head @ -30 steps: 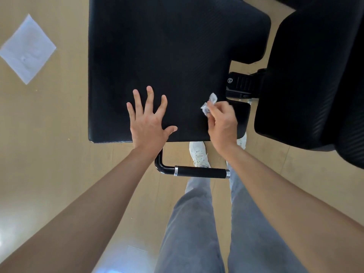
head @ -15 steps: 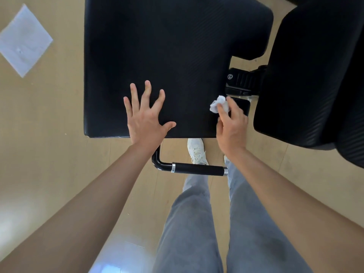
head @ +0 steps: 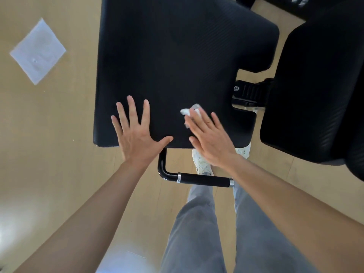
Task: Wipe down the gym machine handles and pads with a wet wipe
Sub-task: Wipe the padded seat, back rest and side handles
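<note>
While the left hand lies flat on the near edge of the black seat pad, fingers spread and holding nothing, I note the right hand just beside it, fingers straight, pressing a crumpled wet wipe onto the pad's near right part. The wipe shows past the fingertips, slightly blurred. Foam-gripped handle below pad edge, untouched. White sheet on floor, well left.

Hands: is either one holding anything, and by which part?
Right hand presses the wet wipe onto the pad under flat fingers, not gripping; left hand holds nothing.
</note>
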Demonstrator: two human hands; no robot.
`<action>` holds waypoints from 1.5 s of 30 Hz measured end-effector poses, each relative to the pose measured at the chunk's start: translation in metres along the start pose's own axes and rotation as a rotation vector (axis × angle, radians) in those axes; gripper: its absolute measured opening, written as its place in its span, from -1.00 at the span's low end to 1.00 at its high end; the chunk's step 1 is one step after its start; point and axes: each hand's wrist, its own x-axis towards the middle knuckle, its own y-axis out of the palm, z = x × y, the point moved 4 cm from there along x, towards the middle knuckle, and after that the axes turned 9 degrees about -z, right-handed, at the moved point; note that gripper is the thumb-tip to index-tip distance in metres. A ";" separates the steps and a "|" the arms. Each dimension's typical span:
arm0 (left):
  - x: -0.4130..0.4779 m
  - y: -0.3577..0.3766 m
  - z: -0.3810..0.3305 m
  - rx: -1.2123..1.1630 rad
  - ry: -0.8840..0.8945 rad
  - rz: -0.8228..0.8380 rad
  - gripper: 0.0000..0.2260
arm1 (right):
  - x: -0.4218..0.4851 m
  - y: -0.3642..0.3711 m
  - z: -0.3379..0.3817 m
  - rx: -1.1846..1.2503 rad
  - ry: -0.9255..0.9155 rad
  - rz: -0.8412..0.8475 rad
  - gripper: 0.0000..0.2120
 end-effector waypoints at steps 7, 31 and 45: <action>0.007 0.000 -0.008 0.115 -0.019 0.076 0.13 | 0.091 -0.035 -0.055 0.067 0.325 -0.052 -0.38; 0.007 0.004 -0.014 0.048 -0.083 0.098 0.14 | 0.075 -0.048 -0.024 0.249 0.065 -0.194 -0.39; 0.004 0.025 -0.113 0.000 0.583 0.058 -0.29 | 0.028 -0.049 -0.052 0.919 0.559 -0.173 -0.48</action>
